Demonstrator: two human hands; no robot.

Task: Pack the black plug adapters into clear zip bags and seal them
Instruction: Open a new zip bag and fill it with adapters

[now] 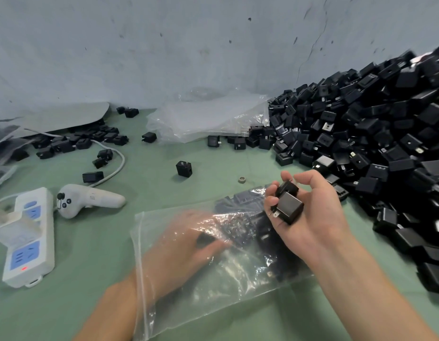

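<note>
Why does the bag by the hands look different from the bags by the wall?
The near bag holds black adapters and the left hand reaches inside; the far bags look empty. The near bag is single and puffed open; the far bags lie stacked, mostly flat. Both are clear plastic on the green table.

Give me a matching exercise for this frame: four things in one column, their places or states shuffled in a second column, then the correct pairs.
Things:
1. right hand
2. left hand
3. power strip
4. adapter pile

Places or states:
A. lying at the left, red light on
B. reaching into the clear zip bag
C. heaped along the right side
D. holding two black adapters

Pairs: 1-D, 2-B, 3-A, 4-C
</note>
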